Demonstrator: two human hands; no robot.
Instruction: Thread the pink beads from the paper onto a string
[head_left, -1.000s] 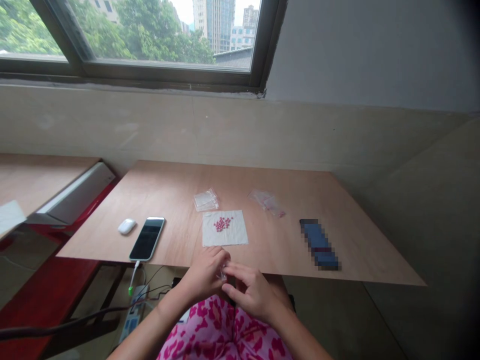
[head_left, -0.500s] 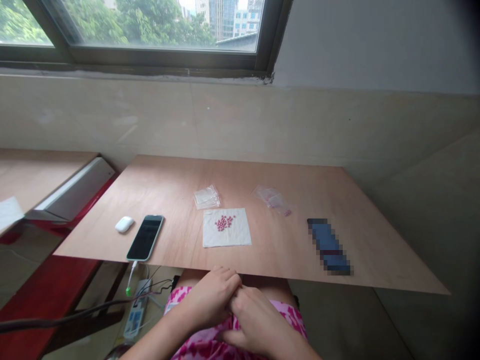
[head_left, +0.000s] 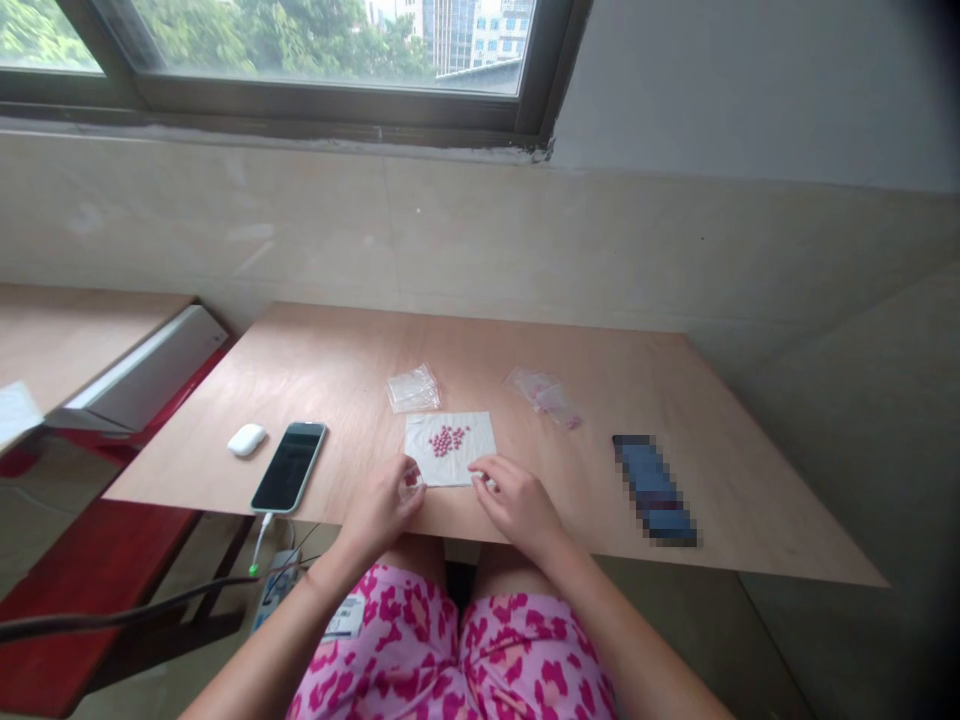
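Observation:
A white paper napkin lies flat near the table's front edge, with a loose cluster of small pink beads on it. My left hand is at its near left corner, fingers curled and pinched on the edge. At the near right corner, my right hand has its bent fingers and thumb closed on the napkin. Just behind the napkin sits a stack of clear plastic bags. Farther right lie more clear bags with some pink beads in or beside them.
On the left of the wooden table are a white earbud case and a phone with a charging cable. A blurred-out dark device lies at the right. A red bench stands below at left.
My hands were clasped together over my lap. They have come apart and moved forward onto the table, one at each near corner of the napkin.

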